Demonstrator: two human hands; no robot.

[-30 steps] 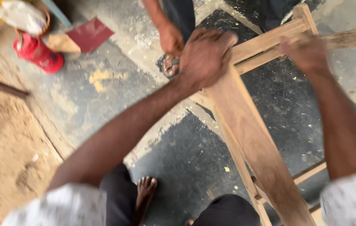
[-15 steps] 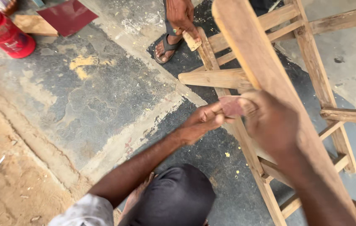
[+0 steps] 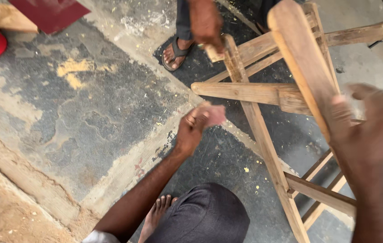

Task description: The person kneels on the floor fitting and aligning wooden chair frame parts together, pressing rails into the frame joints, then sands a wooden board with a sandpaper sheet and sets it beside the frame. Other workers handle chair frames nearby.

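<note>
Wooden frame (image 3: 263,135) tilted, long rail running far-to-near rightward, right hand (image 3: 367,130) blurred against it, grip unclear, left hand (image 3: 196,126) closed on pale scrap (image 3: 214,114), now drawn leftward off the rail.

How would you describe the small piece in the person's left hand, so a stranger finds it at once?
Start from the wooden frame on the right. Just left of its horizontal rail, the left hand pinches a small pinkish folded piece. Unlike the pale timber around it, it is thin and reddish.
</note>
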